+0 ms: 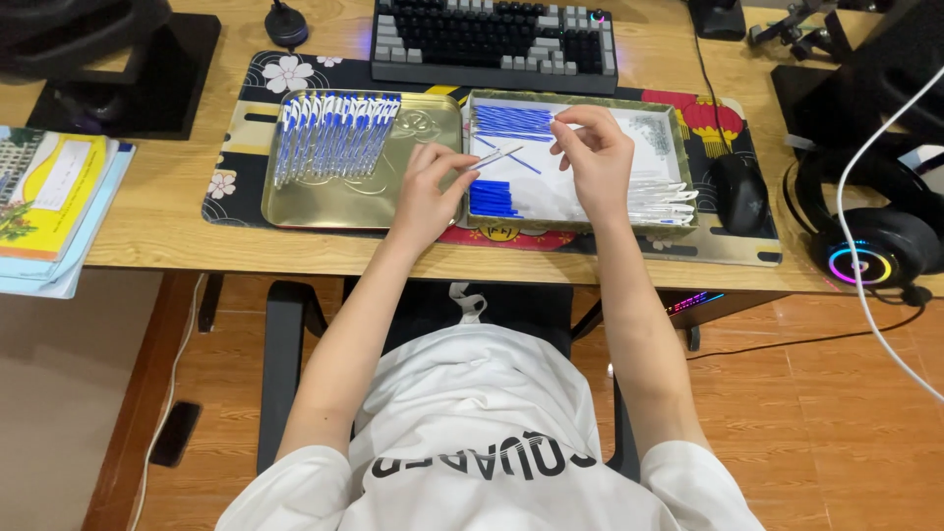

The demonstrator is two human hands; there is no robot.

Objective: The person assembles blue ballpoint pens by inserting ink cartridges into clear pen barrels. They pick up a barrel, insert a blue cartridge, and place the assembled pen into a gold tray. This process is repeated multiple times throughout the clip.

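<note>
Pen barrel [499,154] slanting up-right.

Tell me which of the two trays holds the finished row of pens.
The gold tray, left of the left hand. Its pens lie in one neat row; the white-lined tray holds loose blue refills and clear barrels.

Keyboard [492,39], black mouse [739,192], headphones [870,246], stacked books [49,202], wooden desk [167,211]

The right hand [593,155] hides what its fingers pinch (too small to tell); headphones [878,231] run off-frame.
</note>
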